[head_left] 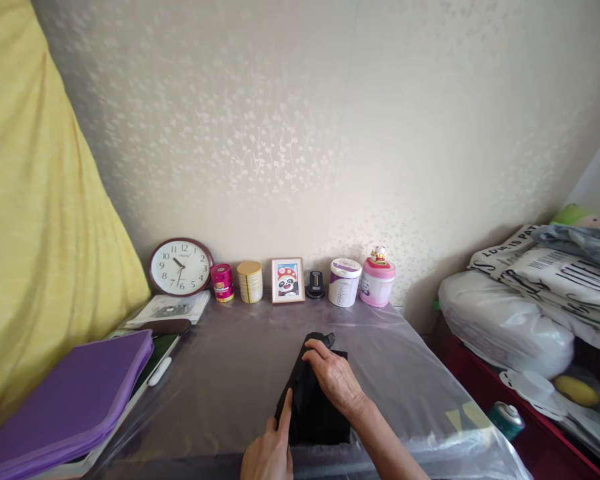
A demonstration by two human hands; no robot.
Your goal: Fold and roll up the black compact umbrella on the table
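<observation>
A black item point(323, 421), fabric-like and partly folded, lies on the plastic-covered table in front of me. Its exact kind does not show. My right hand point(336, 380) reaches over its upper part, with bent fingers gripping a raised fold close to the far end. At the near left side, my left hand point(270, 448) holds the edge of the same black fabric, its index finger lying along the fold. The left hand's lower part is cut off by the frame's bottom, and some of its fingers are hidden.
Along the wall stand a clock point(181, 268), a pink tin point(223, 283), a yellow-lidded can point(250, 283), a framed panda picture point(288, 281) and two tubs point(343, 283). Purple folders point(75, 387) lie at left. Bags and a spray can point(507, 420) sit right of the table point(220, 373).
</observation>
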